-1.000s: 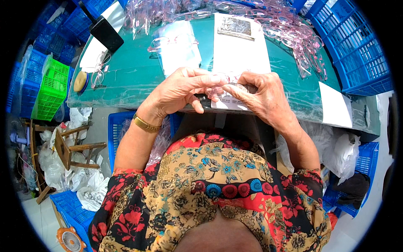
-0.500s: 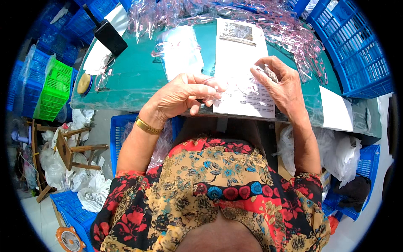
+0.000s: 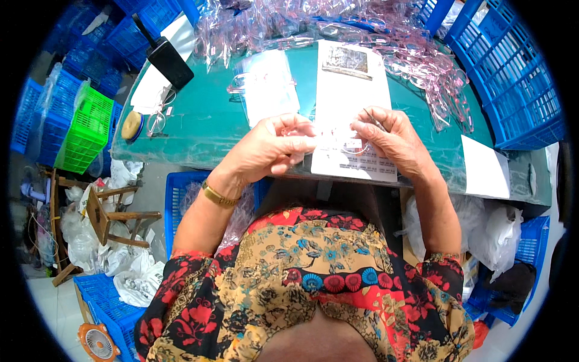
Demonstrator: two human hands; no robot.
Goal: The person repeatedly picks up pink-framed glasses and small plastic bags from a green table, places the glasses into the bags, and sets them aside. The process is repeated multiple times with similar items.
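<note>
My left hand (image 3: 263, 148) is closed in a pinch on a pair of eyeglasses (image 3: 357, 148), thumb against bent fingers, and the thin, see-through frame reaches across toward my right hand (image 3: 395, 143). That hand is narrow, thumb and forefinger close together right by the far rim, with a dark sliver showing between them; I cannot tell what it is, nor whether I grip the frame on that side. The eyeglasses are over the near part of a white sheet (image 3: 344, 96) with lines of print, close to the front edge of the teal surface (image 3: 205, 136); glare washes out their middle. Farther up the sheet lies a dark rectangular slab (image 3: 345, 61). To its left, a pinkish pair of spectacles (image 3: 235, 86) lies at a stack of pale sleeves (image 3: 269, 96). Toward the left end I have another pair of glasses (image 3: 156, 125), a round tan pad (image 3: 129, 125) with a blue edge and a black box (image 3: 171, 65). A heap of pink frames in clear bags (image 3: 422, 57) spreads along the back, beside a tall blue crate (image 3: 515, 84) at the right. A gold-coloured watch (image 3: 218, 195) sits on my left wrist.
</note>
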